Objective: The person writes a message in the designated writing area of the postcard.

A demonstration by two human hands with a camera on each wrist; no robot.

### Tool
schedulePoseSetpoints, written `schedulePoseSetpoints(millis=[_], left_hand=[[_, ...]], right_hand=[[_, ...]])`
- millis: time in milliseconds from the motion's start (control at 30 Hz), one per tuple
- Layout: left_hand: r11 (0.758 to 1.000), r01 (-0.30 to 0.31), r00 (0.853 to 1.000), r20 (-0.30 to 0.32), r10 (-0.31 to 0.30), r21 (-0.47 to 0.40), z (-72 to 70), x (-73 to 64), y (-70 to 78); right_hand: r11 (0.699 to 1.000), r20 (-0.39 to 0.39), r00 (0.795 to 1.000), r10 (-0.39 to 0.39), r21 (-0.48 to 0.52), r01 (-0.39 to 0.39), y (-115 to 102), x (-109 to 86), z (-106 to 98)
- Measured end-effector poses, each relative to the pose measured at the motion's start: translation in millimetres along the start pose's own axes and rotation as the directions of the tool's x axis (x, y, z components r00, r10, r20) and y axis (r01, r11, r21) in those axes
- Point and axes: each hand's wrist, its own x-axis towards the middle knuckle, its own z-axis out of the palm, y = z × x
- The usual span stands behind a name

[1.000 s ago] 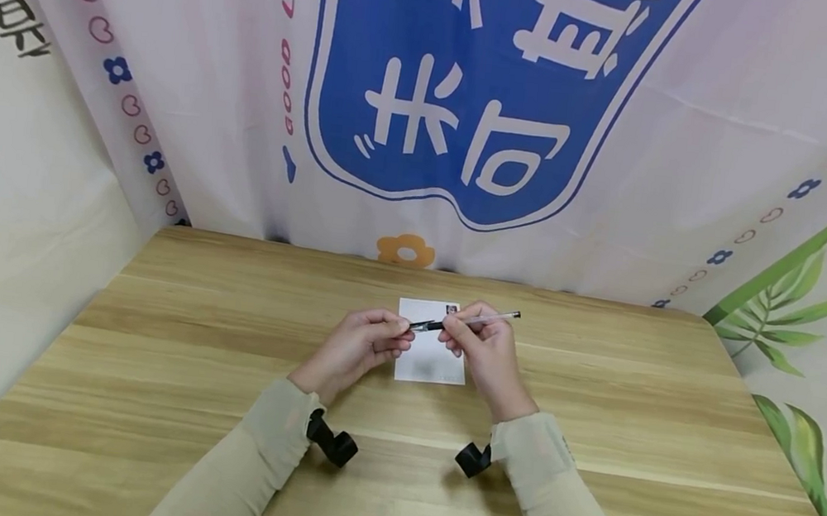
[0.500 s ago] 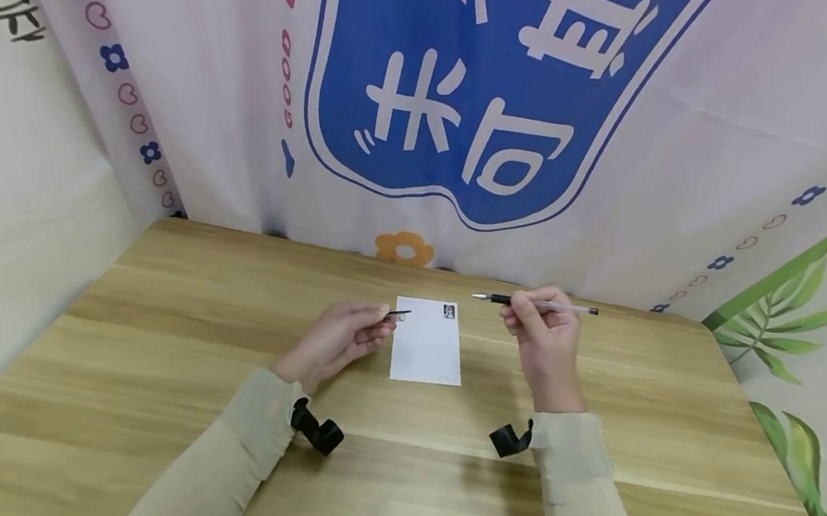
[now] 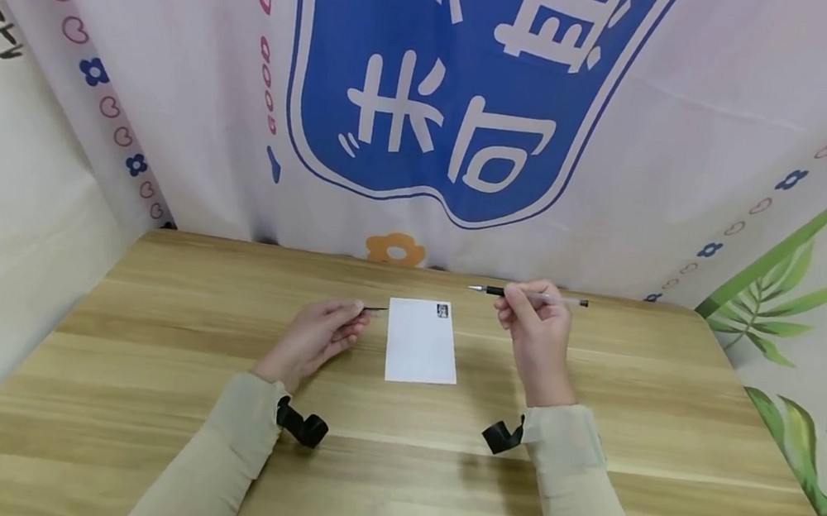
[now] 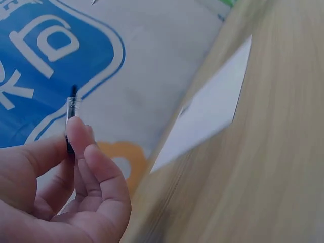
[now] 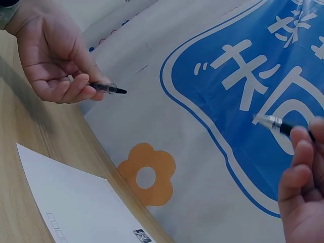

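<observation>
My right hand (image 3: 537, 328) pinches a pen (image 3: 491, 290) with a clear barrel and black grip. Its bare silver tip points left, over the table beyond the card's right side. The left hand (image 3: 316, 336) holds a clear pen cap (image 4: 73, 107) with a black clip between thumb and fingers, just left of the card. A white postcard (image 3: 422, 346) lies flat between the two hands, with a small dark printed stamp (image 3: 442, 311) in its upper right corner. Faint printed boxes (image 5: 56, 228) show along one edge in the right wrist view.
The wooden table (image 3: 376, 487) reaches back to a hanging cloth (image 3: 228, 165) with a blue printed shape and an orange flower (image 3: 395, 248). Black wrist camera mounts (image 3: 303, 426) sit on both sleeves. A leaf-patterned cloth (image 3: 781, 327) hangs at the right.
One second ago both hands met over the card with cap and pen tip together. They have since drawn apart, pen going right, cap going left, uncovering the card.
</observation>
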Motion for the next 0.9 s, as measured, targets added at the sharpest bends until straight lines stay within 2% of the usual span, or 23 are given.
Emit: schedulePoseSetpoints(millis=[133,367,600,900], left_hand=[[1.000,-0.024,0.998,-0.066,0.026,0.020,-9.2,-0.1,3.3],[0.999,-0.048,0.991,-0.128,0.046,-0.015,-18.2,-0.8,7.7],[1.000,-0.027,0.989,-0.143,0.026,-0.003,-32.4,-0.6,8.9],[1.000,0.011,0.987,-0.163,-0.007,0.024,-42.6,-3.0,12.1]], right_hand=[[0.996,-0.056,0.995,0.083,-0.017,-0.084,1.9,-0.7,1.9],[0.988,-0.051,0.990,0.134,-0.070,-0.138,9.1,-2.6,1.2],[0.977,-0.042,0.985,0.166,-0.130,-0.170,17.3,-3.7,5.4],[0.959,-0.034,0.976,0.214,-0.180,-0.217,27.0,-6.3,7.4]])
